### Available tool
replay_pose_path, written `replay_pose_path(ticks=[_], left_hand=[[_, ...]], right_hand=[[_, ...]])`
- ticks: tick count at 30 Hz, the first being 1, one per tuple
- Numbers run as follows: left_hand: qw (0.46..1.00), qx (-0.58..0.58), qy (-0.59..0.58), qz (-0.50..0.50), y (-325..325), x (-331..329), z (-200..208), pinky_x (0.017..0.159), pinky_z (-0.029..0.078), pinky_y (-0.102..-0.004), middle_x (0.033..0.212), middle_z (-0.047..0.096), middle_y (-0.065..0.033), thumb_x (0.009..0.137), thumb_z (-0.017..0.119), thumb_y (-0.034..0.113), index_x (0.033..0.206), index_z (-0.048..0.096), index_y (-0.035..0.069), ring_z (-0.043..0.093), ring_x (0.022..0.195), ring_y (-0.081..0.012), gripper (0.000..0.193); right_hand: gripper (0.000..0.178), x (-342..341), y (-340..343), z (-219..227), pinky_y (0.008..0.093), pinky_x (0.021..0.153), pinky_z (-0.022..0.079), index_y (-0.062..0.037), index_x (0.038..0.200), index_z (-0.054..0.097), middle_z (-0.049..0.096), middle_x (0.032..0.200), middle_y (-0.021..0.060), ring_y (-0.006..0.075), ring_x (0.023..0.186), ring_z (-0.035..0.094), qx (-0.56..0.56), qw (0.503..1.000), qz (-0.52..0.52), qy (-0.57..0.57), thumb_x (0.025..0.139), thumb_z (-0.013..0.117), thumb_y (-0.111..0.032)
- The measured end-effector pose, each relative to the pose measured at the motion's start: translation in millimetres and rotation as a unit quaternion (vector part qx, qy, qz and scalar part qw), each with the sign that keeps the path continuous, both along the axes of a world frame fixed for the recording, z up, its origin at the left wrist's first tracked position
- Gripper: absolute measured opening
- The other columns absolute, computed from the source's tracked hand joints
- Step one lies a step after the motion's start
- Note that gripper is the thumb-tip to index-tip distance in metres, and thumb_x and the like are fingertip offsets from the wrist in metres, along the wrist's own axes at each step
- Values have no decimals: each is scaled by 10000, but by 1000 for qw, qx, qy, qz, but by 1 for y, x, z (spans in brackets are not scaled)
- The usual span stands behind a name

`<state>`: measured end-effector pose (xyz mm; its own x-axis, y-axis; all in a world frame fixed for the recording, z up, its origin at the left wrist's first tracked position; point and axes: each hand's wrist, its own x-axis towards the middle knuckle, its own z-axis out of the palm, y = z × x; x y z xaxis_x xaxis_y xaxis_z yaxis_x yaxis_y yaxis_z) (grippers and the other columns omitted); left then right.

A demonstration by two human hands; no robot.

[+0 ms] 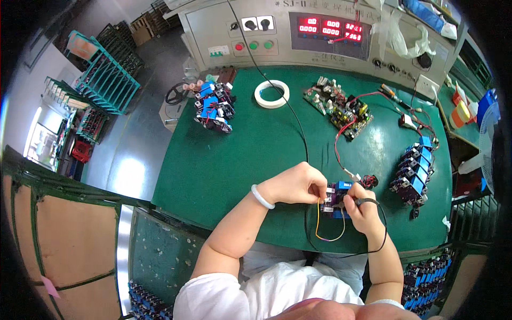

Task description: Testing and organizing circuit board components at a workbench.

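A small circuit board (329, 198) with blue blocks and white connectors lies near the table's front edge, between my hands. My left hand (301, 184), with a pale bangle at the wrist, is closed in a pinch at the board's left side. At its fingertips is the end of a thin yellow wire (318, 220), which loops down and back up to the board. My right hand (366, 210) is closed around a black-corded probe (367, 201) at the board's right side; its tip is hidden. A red-and-white lead with a white plug (352, 175) reaches the board's far side.
On the green table (240, 176) stand blue-block board stacks at left (214, 106) and right (414, 173). A white tape roll (272, 94) and a larger circuit board (341, 109) lie farther back. Behind rises a test console (282, 45) with red displays. A black cable crosses the table.
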<state>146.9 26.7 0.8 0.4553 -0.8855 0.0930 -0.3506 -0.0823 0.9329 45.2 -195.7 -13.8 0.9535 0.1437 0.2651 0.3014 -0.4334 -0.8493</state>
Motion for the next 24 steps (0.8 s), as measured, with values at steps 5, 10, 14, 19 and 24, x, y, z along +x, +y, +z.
replay_pose_path(ticks=[5, 10, 14, 19, 24], left_hand=[[1000, -2, -16, -6, 1, 2, 0, 674, 557, -276, 801, 706, -106, 768, 741, -7, 850, 703, -24, 686, 741, -147, 92], [999, 19, -31, 1, 1, 5, 1, 688, 560, -272, 832, 705, -98, 788, 738, 9, 870, 697, -22, 690, 764, -141, 97], [999, -51, 15, 4, -5, 8, 2, 706, 564, -272, 860, 698, -84, 798, 754, 35, 889, 703, -12, 689, 779, -146, 115], [972, 31, 130, -196, 7, 6, 27, 706, 556, -274, 955, 699, -81, 765, 792, 39, 957, 726, 0, 681, 814, -143, 206], [985, -74, 147, 47, -15, 1, 3, 765, 511, -232, 1030, 681, -40, 860, 704, 31, 1070, 680, 17, 629, 901, -90, 212]], right_hand=[[165, 0, 0, -2, 332, 471, 373, -19, 756, 492, 498, 559, 112, 189, 473, 459, 1, 1000, 1, -4, 881, 597, -46], [170, 0, 3, -7, 319, 488, 369, -14, 764, 498, 495, 578, 87, 151, 511, 451, 25, 1000, -18, 2, 897, 590, -66], [222, -12, -10, -13, 271, 510, 314, -13, 735, 481, 468, 605, 15, 80, 572, 391, 132, 987, -90, -31, 908, 591, -98], [366, -27, -13, 23, 280, 615, 352, -16, 686, 472, 497, 726, 64, 137, 652, 441, 191, 975, -49, -103, 948, 473, -271], [239, -24, -17, 30, 322, 602, 459, -55, 1056, 666, 563, 919, 96, 208, 755, 578, -14, 976, -205, -75, 838, 581, -7]])
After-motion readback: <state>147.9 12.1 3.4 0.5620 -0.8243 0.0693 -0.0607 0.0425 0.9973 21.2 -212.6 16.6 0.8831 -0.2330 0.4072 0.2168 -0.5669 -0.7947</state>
